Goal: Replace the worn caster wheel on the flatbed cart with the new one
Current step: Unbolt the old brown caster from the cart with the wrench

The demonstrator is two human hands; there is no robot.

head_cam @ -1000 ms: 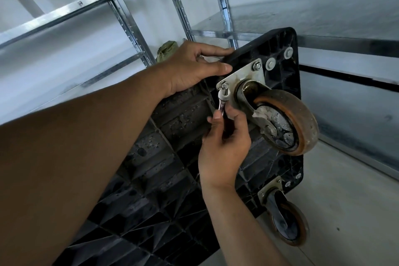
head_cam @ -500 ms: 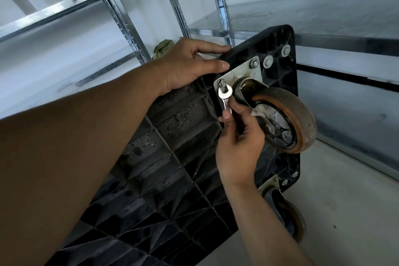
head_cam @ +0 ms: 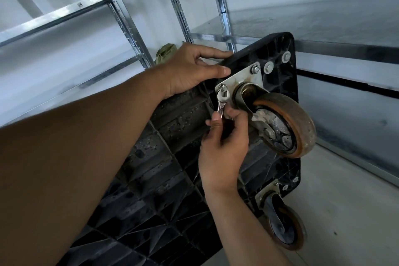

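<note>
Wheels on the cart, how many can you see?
2. The upper wheel is beside the right hand and its wrench; the lower wheel is at the cart's bottom corner. More may be hidden.

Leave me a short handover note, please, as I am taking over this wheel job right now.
Left hand grips the upper edge of the cart, which stands tipped with its underside facing you.
Right hand holds the wrench, its head on a corner bolt of the plate that carries the worn wheel.
Done: no bolt is off yet; two show on the plate.
Left: undo the bolts, swap wheels. No new wheel in view.
</note>
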